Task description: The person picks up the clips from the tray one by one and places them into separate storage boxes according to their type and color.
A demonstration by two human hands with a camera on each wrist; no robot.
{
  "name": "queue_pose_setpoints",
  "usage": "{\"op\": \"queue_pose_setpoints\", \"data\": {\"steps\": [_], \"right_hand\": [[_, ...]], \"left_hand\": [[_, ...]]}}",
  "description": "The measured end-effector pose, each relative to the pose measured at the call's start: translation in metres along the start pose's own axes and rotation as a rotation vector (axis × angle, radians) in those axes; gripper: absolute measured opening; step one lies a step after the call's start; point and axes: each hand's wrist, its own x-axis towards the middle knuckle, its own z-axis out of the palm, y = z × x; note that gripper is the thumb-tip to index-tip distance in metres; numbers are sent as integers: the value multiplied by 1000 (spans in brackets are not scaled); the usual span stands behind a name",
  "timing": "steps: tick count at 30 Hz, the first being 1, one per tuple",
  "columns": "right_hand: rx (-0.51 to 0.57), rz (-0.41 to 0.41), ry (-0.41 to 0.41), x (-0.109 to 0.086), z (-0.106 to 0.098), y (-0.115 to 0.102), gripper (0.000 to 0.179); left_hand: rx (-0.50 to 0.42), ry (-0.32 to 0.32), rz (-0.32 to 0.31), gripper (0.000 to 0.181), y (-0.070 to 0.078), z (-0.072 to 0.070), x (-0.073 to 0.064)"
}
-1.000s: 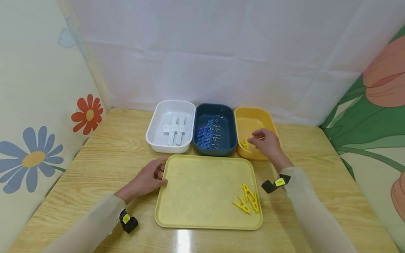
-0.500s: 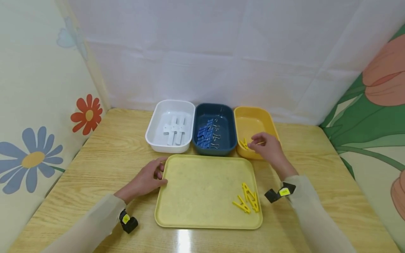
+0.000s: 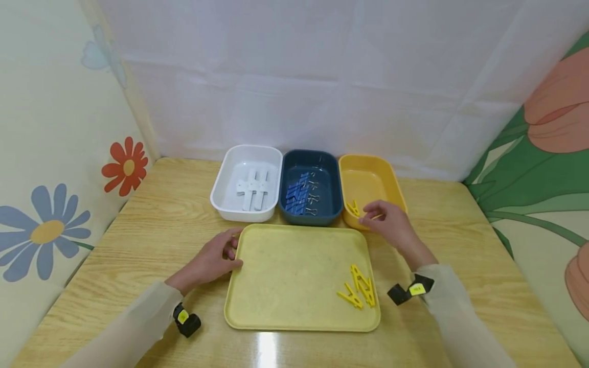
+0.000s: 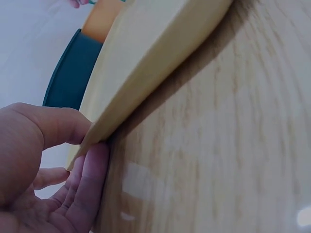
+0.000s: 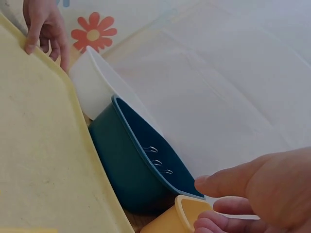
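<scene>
In the head view, my left hand (image 3: 211, 260) holds the left rim of a pale yellow tray (image 3: 294, 286). The left wrist view shows the thumb above the tray's edge and fingers beneath it. My right hand (image 3: 388, 225) hovers over the near side of the orange-yellow bin (image 3: 368, 176). Its thumb and fingertips stand apart, and I see nothing between them in the right wrist view. Just left of its fingertips, a yellow clothespin (image 3: 353, 207) lies in that bin. Several more yellow clothespins (image 3: 363, 285) lie at the tray's right side.
Left of the yellow bin stands a dark blue bin (image 3: 329, 179) with blue clips (image 3: 298, 194) and silver wire-handled clips (image 3: 312, 198). A white bin (image 3: 225, 179) beside it holds white clips (image 3: 253, 189). A white cloth (image 3: 294, 76) hangs behind the bins.
My right hand has drawn back slightly toward the near rim of the yellow bin, away from the clothespin there. The left hand stays on the tray's rim.
</scene>
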Motion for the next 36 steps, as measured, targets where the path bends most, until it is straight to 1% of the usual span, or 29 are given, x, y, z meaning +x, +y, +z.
{"op": "queue_pose_setpoints", "data": {"steps": [5, 7, 9, 12, 15, 21, 26, 31, 34, 36], "right_hand": [[-4, -4, -7, -6, 1, 2, 37], [-11, -19, -6, -8, 2, 3, 35], [-17, -41, -10, -10, 4, 4, 33], [-16, -53, -23, -14, 7, 5, 31], [-12, -62, -45, -18, 11, 6, 31], [2, -104, -94, -26, 19, 9, 32], [0, -112, -142, -30, 25, 13, 32], [-27, -113, -197, -33, 28, 14, 30], [-55, -126, -213, -34, 30, 16, 27], [-76, -118, -221, -35, 32, 16, 25]], "left_hand": [[5, 32, 15, 71, 3, 0, -2], [15, 43, 21, 71, 4, 0, -2], [26, 50, 14, 70, 4, 0, -3], [38, 42, -8, 70, 5, 0, -3], [30, 33, -24, 70, 6, 0, -3], [38, 34, -15, 71, 6, 0, -3], [49, 34, -9, 70, 7, -1, -3], [52, 31, -17, 70, 8, -1, -2], [47, 24, -21, 71, 9, -1, -2], [45, 21, -23, 71, 10, -1, -2]]}}
